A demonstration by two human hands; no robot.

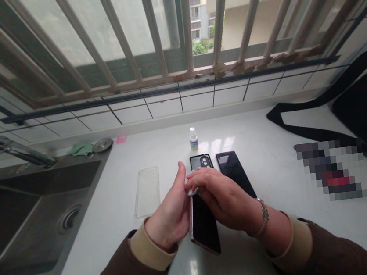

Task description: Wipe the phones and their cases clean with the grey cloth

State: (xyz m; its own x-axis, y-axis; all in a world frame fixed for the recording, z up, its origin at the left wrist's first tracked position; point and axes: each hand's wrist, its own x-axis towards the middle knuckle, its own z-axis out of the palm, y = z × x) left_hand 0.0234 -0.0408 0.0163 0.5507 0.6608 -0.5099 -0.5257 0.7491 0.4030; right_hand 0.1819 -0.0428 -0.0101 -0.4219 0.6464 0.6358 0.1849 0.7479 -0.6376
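- A dark smartphone was held above the table, long axis running away from the body, toward the dropper bottle.
- The left hand was closed around its left edge.
- The right hand was pinched at its far end, equally near.

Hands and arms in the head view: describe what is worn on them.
Both arms wear dark brown sleeves with tan inner cuffs showing at the wrists. The right hand has a silver link bracelet on its wrist. The left hand is bare; no rings can be made out.
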